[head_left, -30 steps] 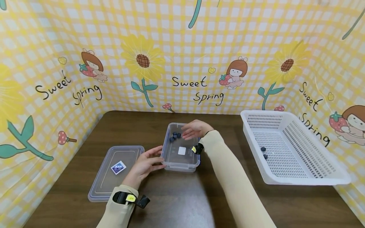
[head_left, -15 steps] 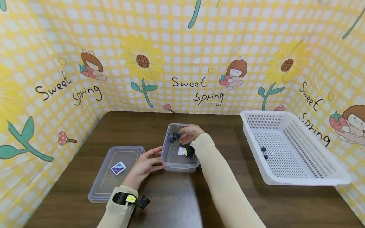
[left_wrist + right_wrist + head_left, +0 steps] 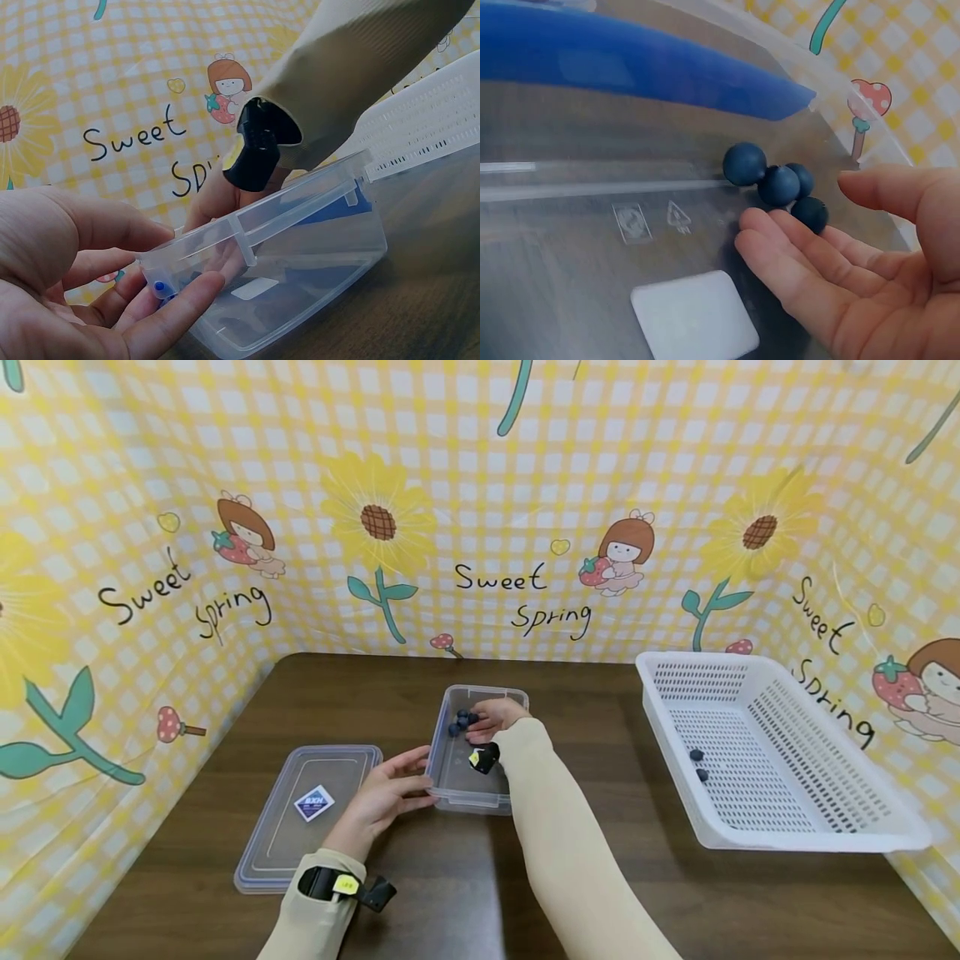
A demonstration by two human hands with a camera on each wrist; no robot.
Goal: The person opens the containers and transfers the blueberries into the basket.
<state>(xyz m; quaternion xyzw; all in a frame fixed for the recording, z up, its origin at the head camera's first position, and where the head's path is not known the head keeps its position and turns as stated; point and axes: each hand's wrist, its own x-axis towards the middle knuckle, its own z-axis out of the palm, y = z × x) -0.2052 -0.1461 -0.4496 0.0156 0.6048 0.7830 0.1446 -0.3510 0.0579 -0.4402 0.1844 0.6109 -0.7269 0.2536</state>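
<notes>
A clear plastic food container sits lidless on the table, with several blueberries clustered near its far left corner. My left hand grips the container's left side by the near corner, thumb and fingers on its wall and rim in the left wrist view. Inside the container, my right hand reaches toward the berries. Seen from the right wrist, that hand has loosely extended fingers just beside the blueberries, thumb apart, and nothing is held. Whether the fingertips touch the nearest berry, I cannot tell.
The container's lid, bearing a blue diamond sticker, lies flat at the left. At the right stands a white perforated basket with two blueberries in it. A yellow checked cloth rises behind the brown table.
My right hand has moved left and lower into the container, closer to the blueberries. My left hand stays on the container's side.
</notes>
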